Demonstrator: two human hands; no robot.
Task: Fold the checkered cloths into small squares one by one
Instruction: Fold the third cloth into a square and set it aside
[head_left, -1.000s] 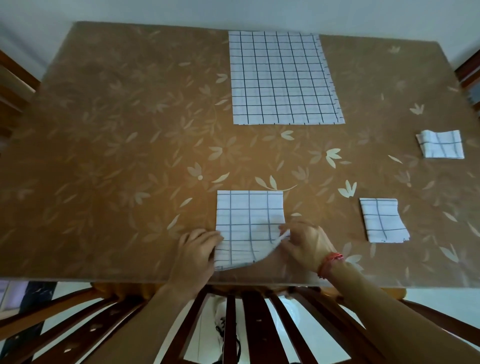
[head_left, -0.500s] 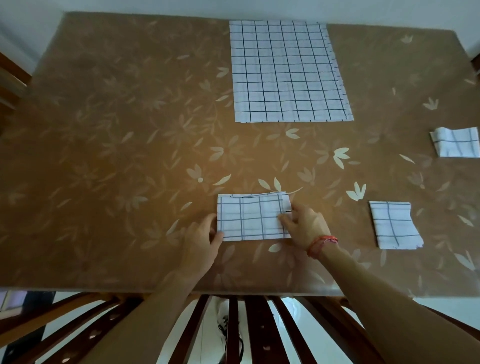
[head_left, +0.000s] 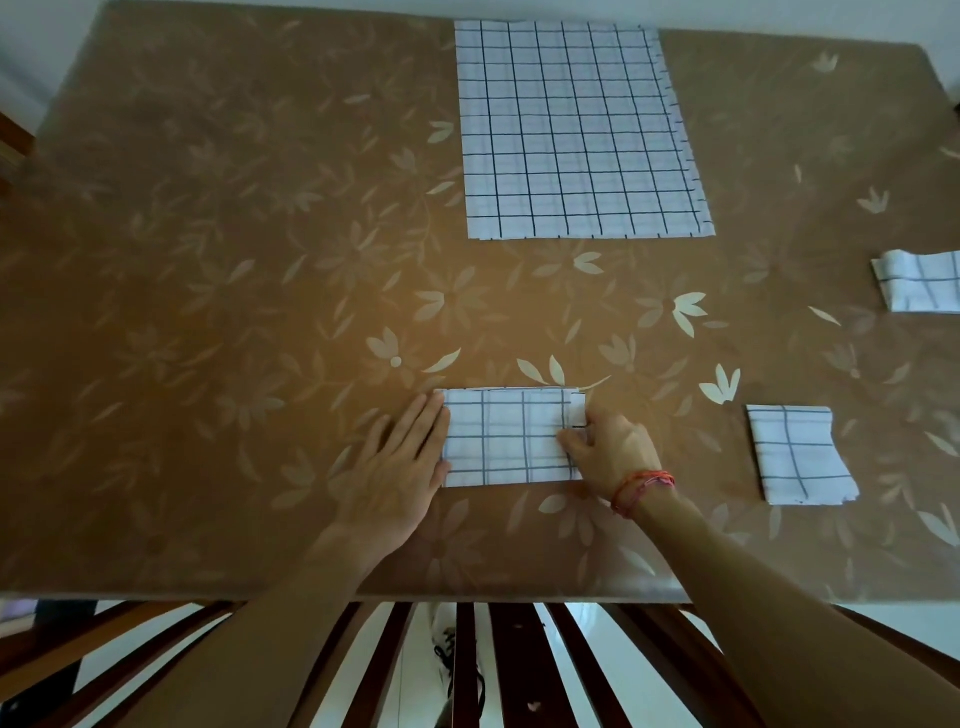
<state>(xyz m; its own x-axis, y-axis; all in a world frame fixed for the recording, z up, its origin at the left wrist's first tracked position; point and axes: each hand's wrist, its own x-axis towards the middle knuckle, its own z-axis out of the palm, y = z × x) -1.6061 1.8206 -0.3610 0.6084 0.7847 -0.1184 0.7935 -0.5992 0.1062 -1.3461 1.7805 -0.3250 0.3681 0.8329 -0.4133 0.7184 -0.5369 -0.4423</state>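
I take the checkered strip (head_left: 511, 439) as my marker. It lies flat on the table (head_left: 208, 260), a wide rectangle of several layers, and by my reckoning it is one cross-fold short of a square. The left hand (head_left: 400, 467) lies flat against the strip's left end, fingers straight and pressed together, their tips at its far-left corner. The right hand (head_left: 610, 452) is at the strip's right end with fingers curled and the thumb on top of the fabric. It looks to be pinching that end, though I cannot see how many layers it holds.

That is my first worry. At the strip's far-right corner a narrow flap (head_left: 577, 410) sticks out past the top layer, so the layers are offset. If the pinch catches only the upper layers, carrying the end over to the left would leave the lower ones behind, and the square would come out stepped. I judge the table's glossy cover gives little grip, so the strip may slide leftward under the pull unless the left hand presses down rather than merely abutting the edge. That hand also sits where the right end must land. If it is slow to clear, the edges will not meet.

Well beyond the strip lies a flat checkered cloth (head_left: 576, 130). To the strip's right is a folded square (head_left: 797, 454), and farther right and beyond is a second folded square (head_left: 919, 280). Both are well apart from the strip.
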